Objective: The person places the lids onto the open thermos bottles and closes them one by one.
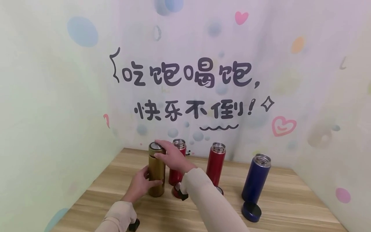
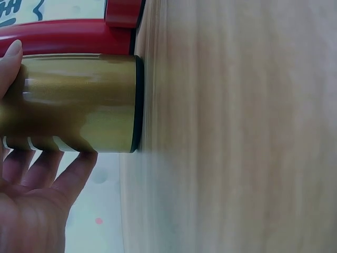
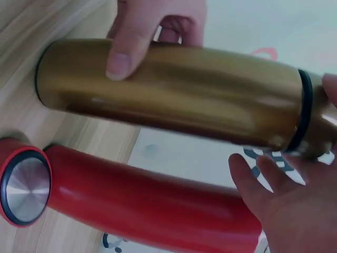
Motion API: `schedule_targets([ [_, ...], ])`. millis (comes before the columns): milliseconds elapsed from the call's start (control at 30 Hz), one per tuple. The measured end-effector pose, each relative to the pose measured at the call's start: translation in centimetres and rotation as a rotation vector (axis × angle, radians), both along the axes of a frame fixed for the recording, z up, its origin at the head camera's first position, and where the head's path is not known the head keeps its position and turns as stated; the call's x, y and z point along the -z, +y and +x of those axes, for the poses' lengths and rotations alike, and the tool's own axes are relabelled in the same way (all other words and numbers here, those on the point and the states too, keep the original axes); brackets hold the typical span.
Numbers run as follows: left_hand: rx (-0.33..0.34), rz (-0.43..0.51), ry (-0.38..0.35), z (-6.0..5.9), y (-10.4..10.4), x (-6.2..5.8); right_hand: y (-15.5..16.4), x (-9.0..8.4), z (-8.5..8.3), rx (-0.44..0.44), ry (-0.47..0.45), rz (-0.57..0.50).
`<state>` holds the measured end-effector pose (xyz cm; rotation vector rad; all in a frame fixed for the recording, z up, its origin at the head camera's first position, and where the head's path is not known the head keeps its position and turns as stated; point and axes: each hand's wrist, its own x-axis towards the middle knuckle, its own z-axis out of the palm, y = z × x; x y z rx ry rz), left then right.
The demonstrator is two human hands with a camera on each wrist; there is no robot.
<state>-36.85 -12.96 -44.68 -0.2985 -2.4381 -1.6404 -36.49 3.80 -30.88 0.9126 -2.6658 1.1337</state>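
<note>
A gold thermos (image 1: pixel 156 169) stands upright on the table with its lid (image 1: pixel 153 150) on top. My left hand (image 1: pixel 139 185) grips the lower body, thumb on the near side and fingers round the far side. The left wrist view shows those fingers (image 2: pixel 73 176) curled against the gold wall just above the black base ring. Up at the top, my right hand (image 1: pixel 175 158) holds the lid between thumb and fingers. In the right wrist view, a dark ring separates lid from body, and part of the lid is cut off by the frame edge.
Close behind the gold thermos is an open red thermos (image 1: pixel 175 176), its red lid (image 1: pixel 175 190) in front. Farther right stand another open red thermos (image 1: pixel 215 167), its lid partly behind my sleeve, and an open blue thermos (image 1: pixel 256 180) with a blue lid (image 1: pixel 251 211). A printed curtain backs the wooden table.
</note>
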Motion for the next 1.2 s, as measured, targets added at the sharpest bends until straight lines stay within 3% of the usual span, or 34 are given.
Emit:
schedule_targets([
  [133, 0.003, 0.002, 0.009, -0.1, -0.1, 0.1, 0.3, -0.2, -0.2, -0.034, -0.027, 0.015],
  [233, 0.003, 0.002, 0.005, -0.1, -0.1, 0.1, 0.2, -0.1, -0.2, 0.008, 0.001, 0.046],
  [433, -0.004, -0.003, -0.001, 0.0, -0.1, -0.2, -0.7, 0.1, 0.6, 0.185, 0.090, 0.126],
  [667, -0.010, 0.009, 0.003, 0.1, -0.1, -0.2, -2.1, 1.0, 1.1, 0.375, 0.275, 0.202],
  [833, -0.004, 0.011, -0.015, 0.2, 0.1, -0.3, -3.4, 1.4, 1.4, 0.526, 0.447, 0.388],
  [900, 0.004, 0.005, -0.019, 0.1, 0.3, -0.4, -3.7, 1.5, 1.4, 0.559, 0.471, 0.431],
  [1000, 0.002, -0.006, -0.026, 0.0, 0.3, -0.4, -3.5, 1.4, 1.5, 0.510, 0.367, 0.345],
  [1200, -0.021, -0.024, -0.013, 0.3, 0.1, -0.4, -1.9, 1.0, 1.0, 0.166, 0.019, -0.013],
])
